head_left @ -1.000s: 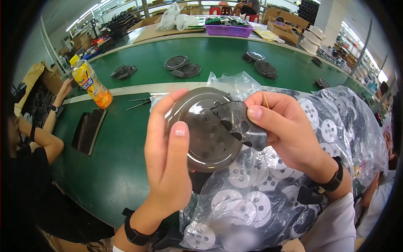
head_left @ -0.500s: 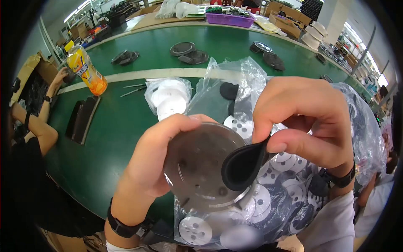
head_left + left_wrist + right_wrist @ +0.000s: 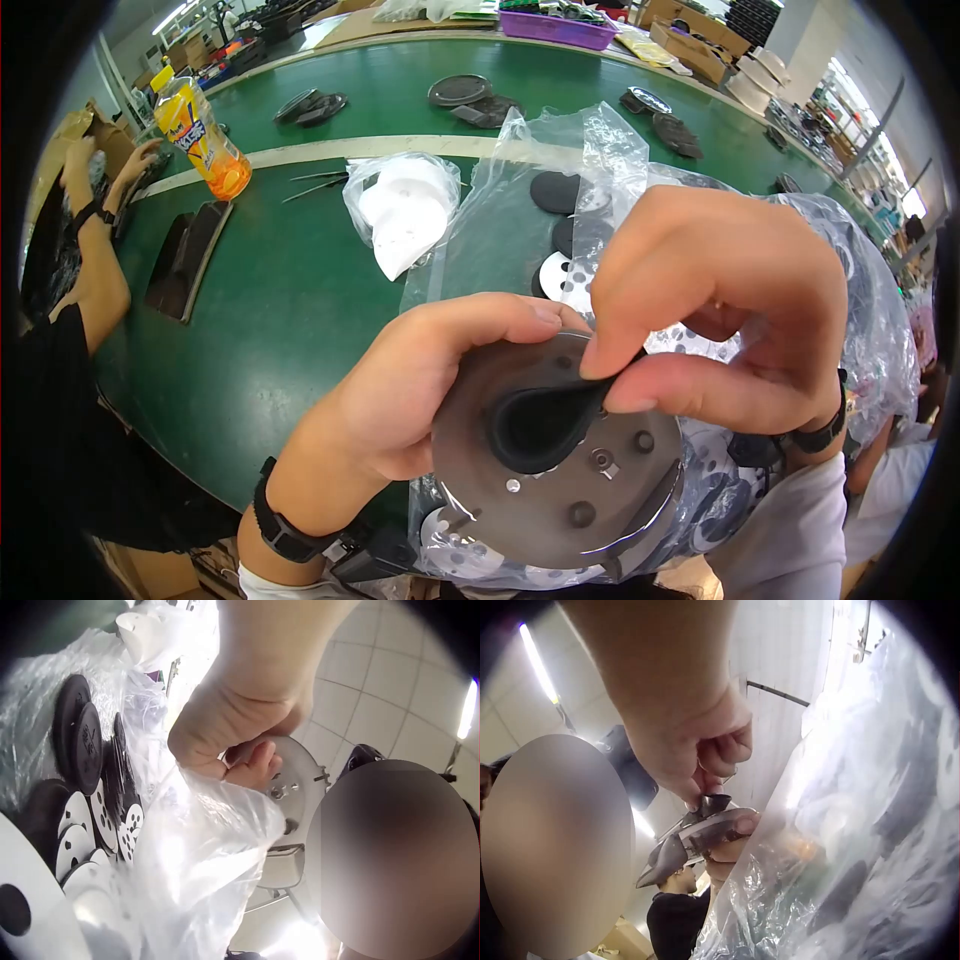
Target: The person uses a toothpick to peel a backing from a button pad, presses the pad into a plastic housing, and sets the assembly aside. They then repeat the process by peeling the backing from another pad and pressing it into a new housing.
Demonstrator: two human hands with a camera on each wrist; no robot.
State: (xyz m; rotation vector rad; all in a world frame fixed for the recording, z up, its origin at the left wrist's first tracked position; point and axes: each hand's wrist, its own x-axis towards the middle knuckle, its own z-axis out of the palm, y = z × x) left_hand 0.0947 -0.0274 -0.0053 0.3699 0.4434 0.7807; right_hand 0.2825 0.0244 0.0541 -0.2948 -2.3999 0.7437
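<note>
My left hand (image 3: 400, 385) grips a round, smoky translucent plastic cover (image 3: 625, 510) by its rim, its small pegs and bosses showing. Between right thumb and fingertips, my right hand (image 3: 720, 300) pinches a thin black foam pad (image 3: 535, 430), folded over into a teardrop loop. The loop overlaps the cover's face in the head view. From the right wrist view, the pinched pad stands right at the cover (image 3: 716, 829). Under and behind both hands lies a clear plastic bag (image 3: 500, 205) of round pads, some black, some white with holes.
A smaller bag of white discs (image 3: 405, 205) lies beyond my left hand, near tweezers (image 3: 318, 187). Farther left are a dark curved piece (image 3: 188, 262) and an orange drink bottle (image 3: 200, 140). More dark parts (image 3: 460, 90) sit on the far green surface. Another person's arms (image 3: 95, 260) are at left.
The pad, earlier seen spread flat with holes, is now folded into a loop in my right hand's pinch. The cover has come lower and nearer; the loop has moved further over it.
</note>
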